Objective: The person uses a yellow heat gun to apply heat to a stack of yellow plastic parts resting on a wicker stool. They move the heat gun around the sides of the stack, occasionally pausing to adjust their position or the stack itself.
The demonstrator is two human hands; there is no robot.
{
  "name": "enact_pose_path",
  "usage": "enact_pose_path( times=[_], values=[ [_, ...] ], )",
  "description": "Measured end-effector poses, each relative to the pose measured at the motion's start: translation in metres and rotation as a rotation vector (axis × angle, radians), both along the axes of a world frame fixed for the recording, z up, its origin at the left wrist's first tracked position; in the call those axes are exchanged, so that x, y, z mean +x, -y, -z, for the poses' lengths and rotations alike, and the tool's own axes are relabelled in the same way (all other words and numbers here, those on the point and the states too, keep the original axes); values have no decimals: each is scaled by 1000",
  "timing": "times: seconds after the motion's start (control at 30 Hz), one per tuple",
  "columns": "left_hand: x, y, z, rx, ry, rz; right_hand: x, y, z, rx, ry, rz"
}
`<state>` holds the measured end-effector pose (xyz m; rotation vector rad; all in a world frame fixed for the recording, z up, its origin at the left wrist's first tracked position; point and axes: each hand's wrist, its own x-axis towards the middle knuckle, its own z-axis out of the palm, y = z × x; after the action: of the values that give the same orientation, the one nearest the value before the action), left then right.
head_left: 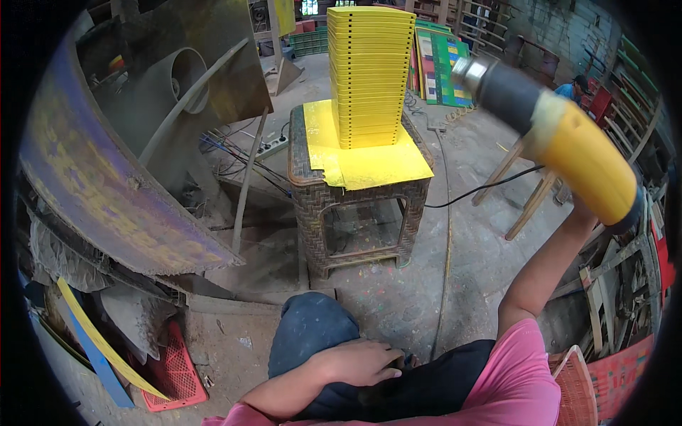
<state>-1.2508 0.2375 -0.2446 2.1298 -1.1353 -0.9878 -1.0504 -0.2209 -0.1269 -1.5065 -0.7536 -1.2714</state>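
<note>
Head view: R hand [583, 213] grips heat gun [584, 156], fingers mostly hidden; L hand [361, 361] loose on lap [405, 397]. Yellow stack [371, 82] on surface [299, 153] ahead of L hand, left of R. Prob. best: sweep nozzle [472, 69] evenly, never touching stack; cord [490, 188] slack.

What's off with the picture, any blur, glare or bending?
In the head view, the heat gun is blurred, likely by motion; the yellow stack looks sharper; a small opening at the top edge is glaringly bright; the fisheye lens bends straight edges near the rim and leaves the corners black.
</note>
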Motion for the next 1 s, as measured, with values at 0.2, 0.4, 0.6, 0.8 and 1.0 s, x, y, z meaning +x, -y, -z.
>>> enact_pose_path(
  times=[0.2, 0.4, 0.6, 0.8, 1.0],
  values=[
    [2, -2, 2, -6, 8, 6, -15, -56, -31, 25, -104, 222],
    [-1, -2, 5, -38, 26, -2, -15, 10, 7, 147, -48, -375],
    [1, 0, 1, -13, 13, 13, 7, 69, 17, -45, 2, -161],
    [-2, -2, 4, -17, -16, -20, -6, -65, -30, 21, -193, 210],
    [9, 6, -3, -14, -53, 38, -5, -22, -23, 3, -119, 123]
  ],
)
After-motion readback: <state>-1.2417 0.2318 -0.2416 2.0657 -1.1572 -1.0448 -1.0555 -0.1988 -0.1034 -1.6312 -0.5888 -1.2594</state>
